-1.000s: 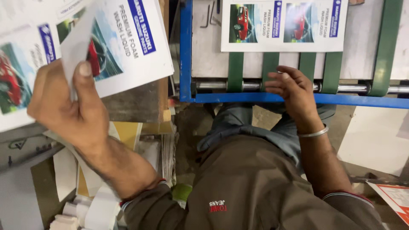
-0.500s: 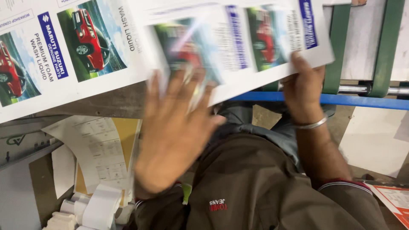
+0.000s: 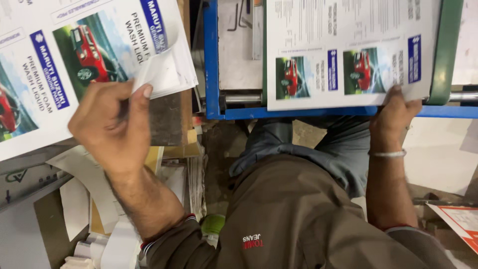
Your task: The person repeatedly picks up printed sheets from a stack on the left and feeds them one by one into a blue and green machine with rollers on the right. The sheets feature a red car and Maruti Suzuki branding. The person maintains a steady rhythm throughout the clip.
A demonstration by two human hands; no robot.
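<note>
A stack of printed sheets (image 3: 64, 65) with red car pictures lies at the upper left. My left hand (image 3: 112, 124) pinches the curled lower right corner of its top sheets between thumb and fingers. Another printed sheet (image 3: 348, 50) with two car pictures lies flat on the blue-framed machine table (image 3: 211, 60) at the upper right. My right hand (image 3: 396, 117) holds that sheet's near right edge, fingers on top of the paper. A metal bangle sits on my right wrist.
A green belt strip (image 3: 443, 50) runs along the sheet's right side, and a steel roller (image 3: 244, 98) crosses the blue frame. Paper scraps, cardboard and white rolls (image 3: 94, 244) clutter the lower left. A red-and-white printed sheet (image 3: 460, 219) lies at the lower right.
My left hand carried a sheet across from the stack to the machine table, then went back to the stack's corner. My right hand moved right and now holds the laid sheet's edge.
</note>
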